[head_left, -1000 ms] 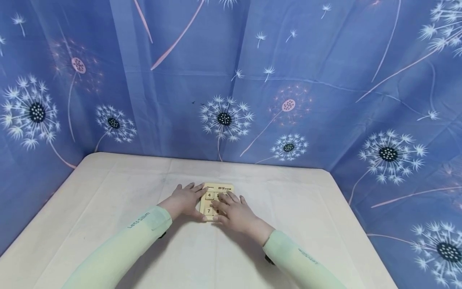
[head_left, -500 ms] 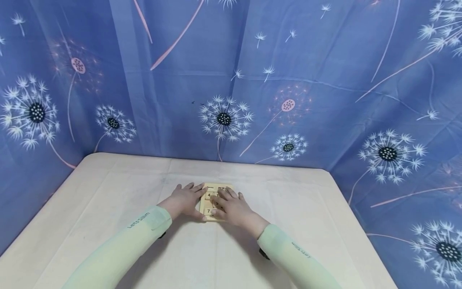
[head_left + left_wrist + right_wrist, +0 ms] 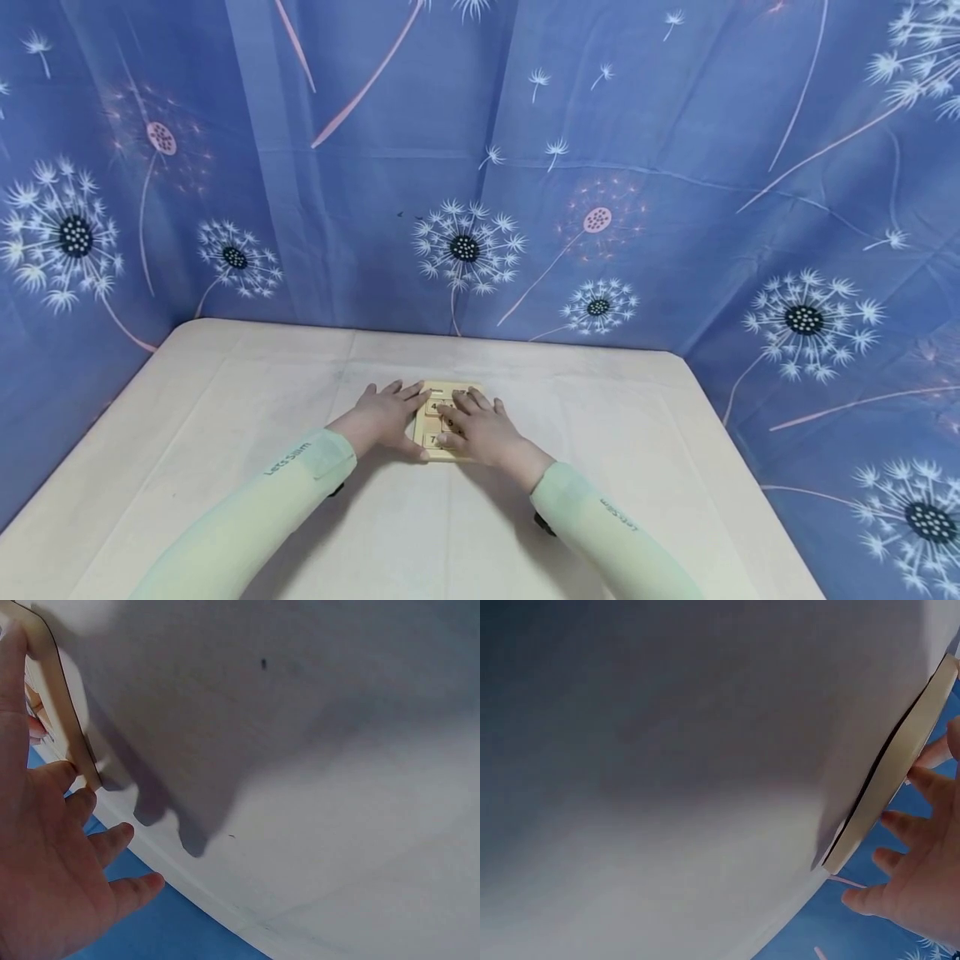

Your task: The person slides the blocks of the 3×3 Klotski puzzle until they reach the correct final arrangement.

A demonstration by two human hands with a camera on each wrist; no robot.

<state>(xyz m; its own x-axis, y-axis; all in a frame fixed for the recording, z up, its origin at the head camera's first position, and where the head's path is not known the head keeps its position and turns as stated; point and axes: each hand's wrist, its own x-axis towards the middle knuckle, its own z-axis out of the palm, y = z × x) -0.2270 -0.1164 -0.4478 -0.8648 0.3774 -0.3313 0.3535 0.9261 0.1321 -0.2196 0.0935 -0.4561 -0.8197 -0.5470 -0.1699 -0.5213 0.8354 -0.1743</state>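
A pale yellow number sliding puzzle (image 3: 432, 423) lies flat on the table, with tiles 4 and 7 plainly seen at its left side. My left hand (image 3: 386, 418) has its fingers spread; thumb and index finger touch the puzzle's left corners. Over the right part, my right hand (image 3: 487, 433) rests fingertips on the tiles and hides many of them. In the left wrist view, the left fingers (image 3: 120, 844) are apart beside the puzzle's edge (image 3: 64, 705). Along its other edge (image 3: 892, 772), the right wrist view has my right hand (image 3: 930, 855) with spread fingers.
The table (image 3: 262, 375) has a whitish cover and rounded far corners. A blue curtain (image 3: 360, 242) with dandelion prints hangs behind and at both sides. Pale green sleeves (image 3: 255, 508) cover both forearms.
My right hand has shifted left over the puzzle, its thumb now near the 7 tile. The left hand and the puzzle's frame have stayed in place.
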